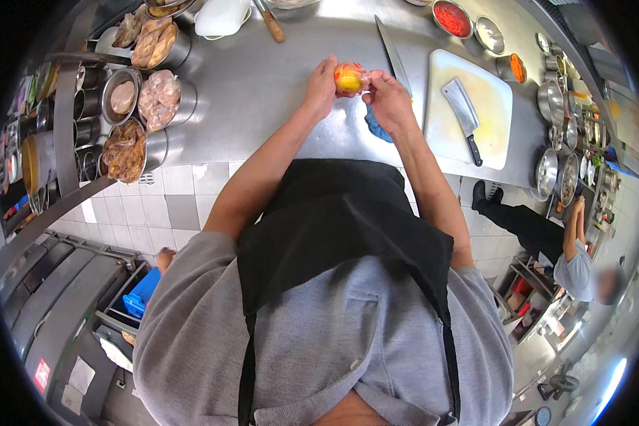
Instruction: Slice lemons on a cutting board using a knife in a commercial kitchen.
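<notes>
Above the steel worktop, my left hand [321,88] holds a small round yellow and red item in clear plastic [350,79]. My right hand [390,101] pinches the right end of its plastic. What the item is, I cannot tell. A blue cloth [376,125] lies beside and partly behind my right hand. Just beyond that hand lies a long knife [393,50], its handle hidden. Farther right, a cleaver [462,106] with a black handle rests on a white cutting board [436,128].
Raw meat [160,98] fills steel containers at the left. A wooden-handled tool [273,26] and a white container [222,18] lie at the back. Bowls, one with red shreds [451,21], stand back right. Another person [538,229] stands at the right.
</notes>
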